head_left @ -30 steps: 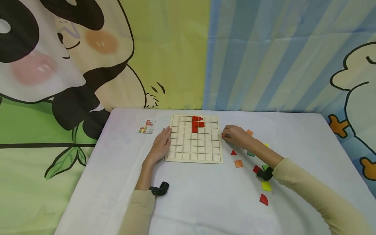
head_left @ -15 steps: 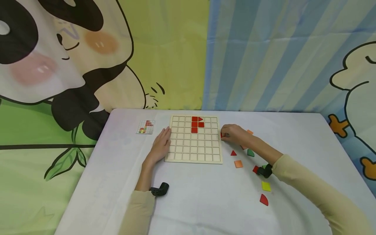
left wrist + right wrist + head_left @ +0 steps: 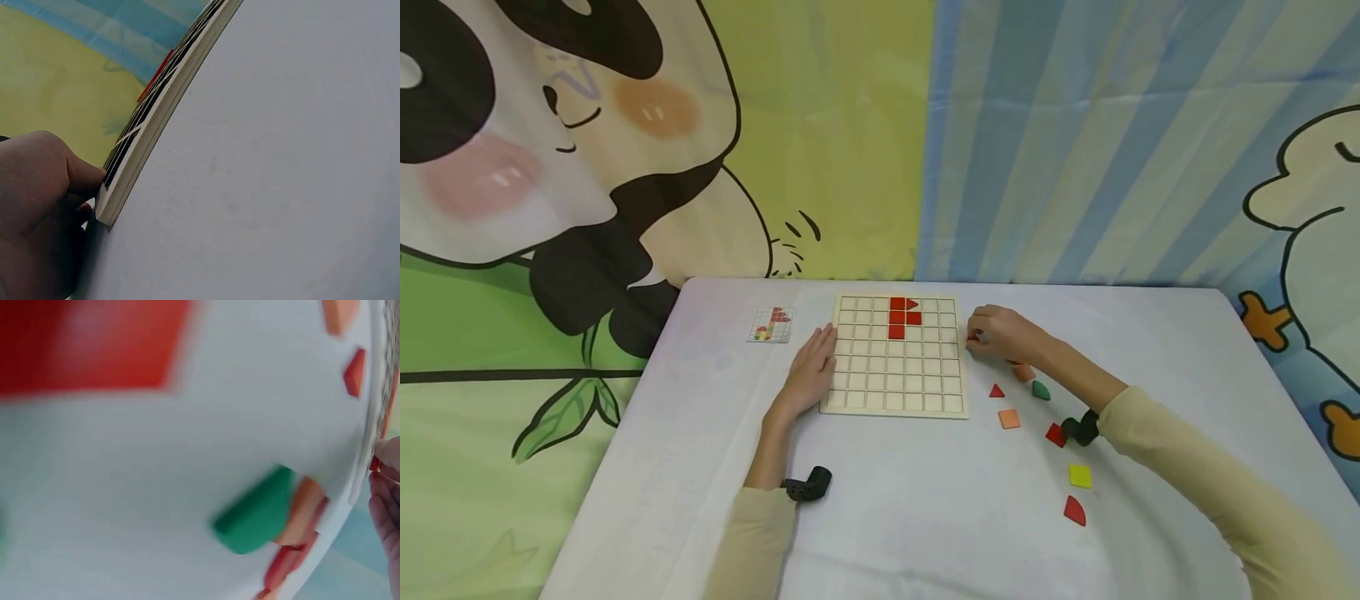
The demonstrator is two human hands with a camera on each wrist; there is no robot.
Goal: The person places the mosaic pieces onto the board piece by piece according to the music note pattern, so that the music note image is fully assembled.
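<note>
A pale wooden grid board point(image 3: 925, 375) lies on the table with several red pieces point(image 3: 897, 317) in its upper middle cells. At the board's left edge rests my left hand point(image 3: 811, 365), fingers extended; in the left wrist view its thumb point(image 3: 84, 175) touches the frame near a corner. My right hand point(image 3: 1006, 333) is just past the board's right edge, pinching a small red piece point(image 3: 374, 464) between thumb and fingers. Most of that piece is hidden by the fingertips.
Left of the board lies a small printed pattern card point(image 3: 771, 324). Loose pieces are scattered at the right: a red triangle point(image 3: 996, 391), an orange square point(image 3: 1009, 419), a green rounded piece point(image 3: 1041, 390), a yellow square point(image 3: 1080, 476) and a red quarter-circle point(image 3: 1075, 511).
My right hand has shifted slightly left, then back right and a little farther away, still pinching the red piece. The left hand and the board have stayed put.
</note>
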